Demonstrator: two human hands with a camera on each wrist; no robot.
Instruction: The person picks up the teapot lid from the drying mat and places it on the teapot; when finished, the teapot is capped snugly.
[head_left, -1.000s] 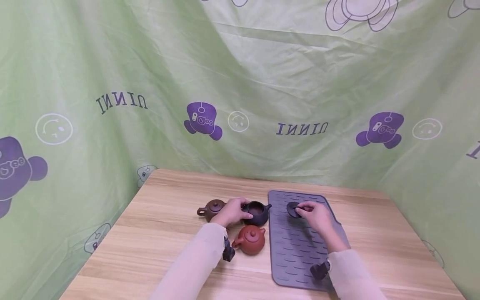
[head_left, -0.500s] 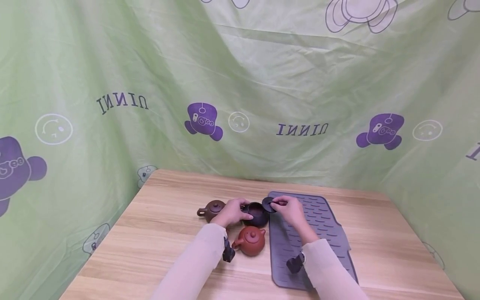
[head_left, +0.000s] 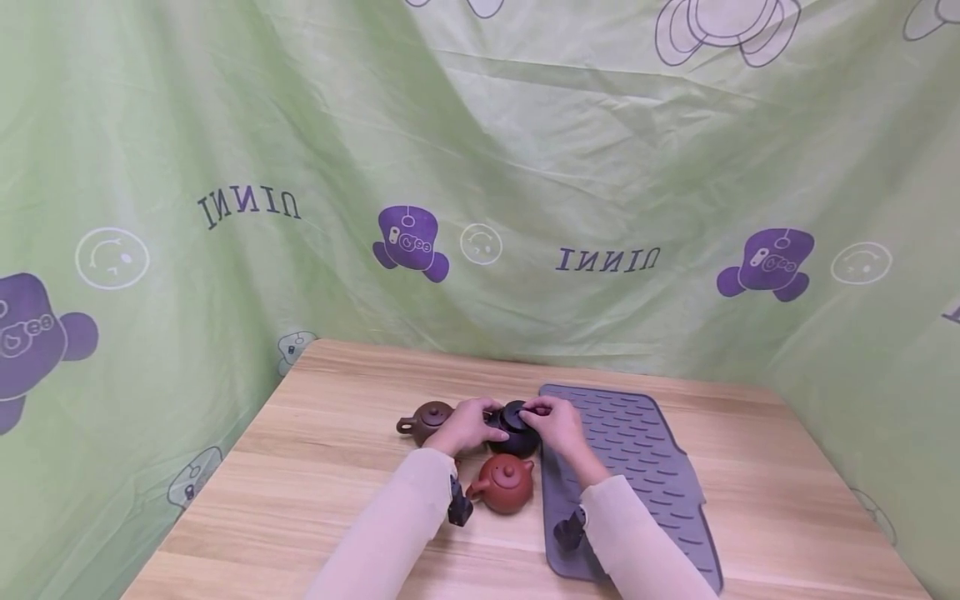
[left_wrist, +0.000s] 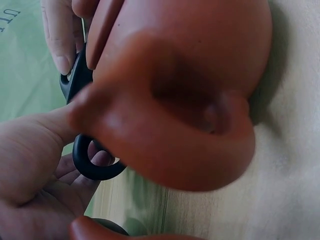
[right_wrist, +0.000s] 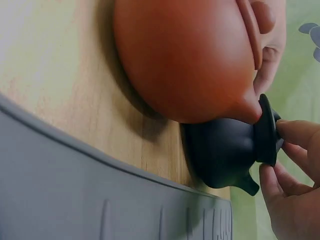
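Observation:
The black teapot (head_left: 515,442) stands upright at the left edge of the grey mat. My left hand (head_left: 465,426) grips it at its handle side, thumb toward me; the left wrist view shows the looped black handle (left_wrist: 99,167) beside the fingers. My right hand (head_left: 558,426) pinches the knob of the black lid (right_wrist: 267,131), which lies over the teapot's mouth. Whether it is fully seated cannot be told. Just in front is a lidded red teapot (head_left: 506,485), which blocks much of the left wrist view. A brown teapot (head_left: 432,421) sits left of the left hand, partly covered by it.
The ridged grey mat (head_left: 637,467) lies on the right part of the wooden table (head_left: 300,500), under the right forearm. A green printed cloth (head_left: 480,333) hangs behind the table and at both sides.
My right hand has carried the black lid leftward from above the mat to the black teapot's mouth. The left hand has stayed on the teapot.

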